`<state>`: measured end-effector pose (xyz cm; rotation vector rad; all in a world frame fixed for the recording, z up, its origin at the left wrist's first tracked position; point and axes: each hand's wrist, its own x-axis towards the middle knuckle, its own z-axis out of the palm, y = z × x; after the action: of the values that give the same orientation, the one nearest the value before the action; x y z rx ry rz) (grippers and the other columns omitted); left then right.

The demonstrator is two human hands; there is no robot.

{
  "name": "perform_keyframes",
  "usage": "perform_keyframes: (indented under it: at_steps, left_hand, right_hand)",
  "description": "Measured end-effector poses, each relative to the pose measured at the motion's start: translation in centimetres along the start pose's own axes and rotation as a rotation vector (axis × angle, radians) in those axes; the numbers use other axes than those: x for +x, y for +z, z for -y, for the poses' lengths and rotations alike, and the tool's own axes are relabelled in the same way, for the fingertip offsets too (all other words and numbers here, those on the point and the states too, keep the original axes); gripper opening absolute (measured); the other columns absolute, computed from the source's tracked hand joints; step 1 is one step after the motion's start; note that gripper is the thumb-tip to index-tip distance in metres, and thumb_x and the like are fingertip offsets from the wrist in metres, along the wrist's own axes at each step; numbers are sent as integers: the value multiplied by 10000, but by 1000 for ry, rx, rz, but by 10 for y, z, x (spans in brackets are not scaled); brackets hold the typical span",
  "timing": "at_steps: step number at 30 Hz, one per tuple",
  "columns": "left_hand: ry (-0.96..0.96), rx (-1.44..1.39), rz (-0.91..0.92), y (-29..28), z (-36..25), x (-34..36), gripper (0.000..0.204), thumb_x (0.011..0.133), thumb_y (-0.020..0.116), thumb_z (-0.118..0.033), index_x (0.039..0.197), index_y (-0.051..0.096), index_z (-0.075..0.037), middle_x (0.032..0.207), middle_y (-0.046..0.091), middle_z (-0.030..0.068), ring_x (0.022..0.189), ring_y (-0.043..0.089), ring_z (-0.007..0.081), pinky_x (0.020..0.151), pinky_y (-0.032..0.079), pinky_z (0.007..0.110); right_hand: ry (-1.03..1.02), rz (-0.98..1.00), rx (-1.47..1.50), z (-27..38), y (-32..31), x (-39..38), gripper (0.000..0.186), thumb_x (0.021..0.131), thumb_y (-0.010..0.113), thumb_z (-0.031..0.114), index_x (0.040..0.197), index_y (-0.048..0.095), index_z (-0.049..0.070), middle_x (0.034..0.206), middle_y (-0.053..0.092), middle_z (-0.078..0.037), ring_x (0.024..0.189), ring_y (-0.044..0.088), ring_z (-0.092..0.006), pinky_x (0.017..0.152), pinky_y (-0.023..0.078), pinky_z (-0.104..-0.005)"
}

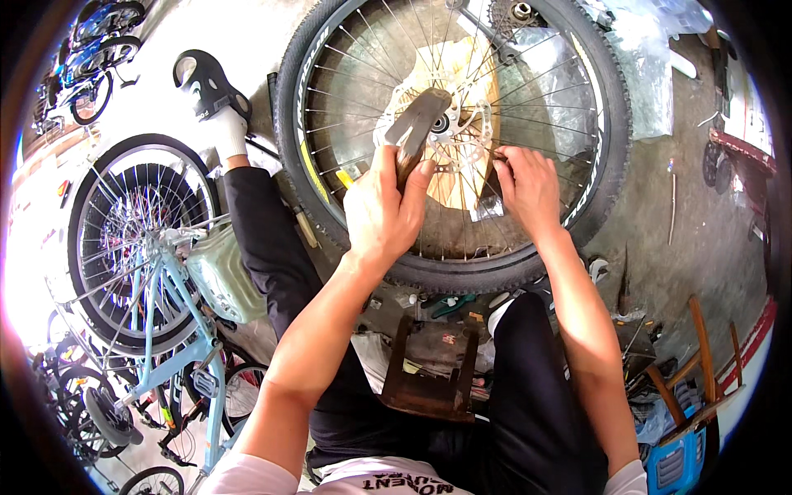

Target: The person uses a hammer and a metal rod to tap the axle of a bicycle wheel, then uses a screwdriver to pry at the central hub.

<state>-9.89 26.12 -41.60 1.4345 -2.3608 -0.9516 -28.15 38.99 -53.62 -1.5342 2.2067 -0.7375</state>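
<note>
My left hand [381, 210] is wrapped round the handle of a hammer [419, 117], whose worn metal head is above the hub of a bicycle wheel [606, 169]. A silver brake disc [481, 139] is fixed at the wheel's hub, partly covered by the hammer. At the disc's right edge my right hand [530, 188] has its fingers closed together over the spokes. Something small and dark shows at those fingertips, too little to name. The wheel lies flat before me, its black tyre beyond my knees. Beneath the hub, a piece of tan board [456, 188] shows through the spokes.
A light blue bicycle [157, 285] stands on the left, with more bicycles behind it. Close to my knees is a small wooden stool [429, 402]. Clear plastic wrapping [639, 78] lies at the far right; a blue crate [676, 464] is at the lower right.
</note>
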Motion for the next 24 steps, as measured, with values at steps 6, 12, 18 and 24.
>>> perform_keyframes:
  at_steps: [6, 12, 18, 24]
  left_hand:
    - [-119, 105, 120, 30, 38, -9, 372, 1007, 642, -370, 1049, 568, -8, 734, 682, 255, 700, 675, 478, 619, 527, 535]
    - [-103, 116, 76, 10, 13, -8, 367, 1000, 664, -365, 1041, 581, -10, 740, 682, 238, 686, 671, 464, 605, 518, 512]
    - [-68, 68, -29, 23, 27, -17, 316, 1001, 674, -316, 1042, 576, -19, 735, 677, 229, 668, 675, 448, 587, 522, 487]
    - [-186, 203, 137, 15, 29, -6, 405, 1016, 643, -387, 974, 584, 11, 741, 645, 278, 706, 655, 488, 609, 504, 504]
  right_hand:
    - [10, 6, 23, 3, -1, 2, 165, 962, 690, 146, 1107, 649, 78, 995, 711, -91, 920, 662, -307, 795, 457, -423]
    - [-28, -46, 21, 0, 3, 1, 168, 940, 705, 165, 1077, 652, 83, 914, 689, -83, 863, 646, -294, 770, 446, -428]
    - [-17, -15, 20, 4, 0, 2, 164, 960, 686, 137, 1105, 649, 71, 981, 712, -88, 913, 660, -306, 772, 454, -431]
    - [-9, 13, 16, 3, 0, 1, 164, 955, 689, 133, 1101, 652, 70, 986, 715, -93, 913, 664, -314, 769, 455, -436]
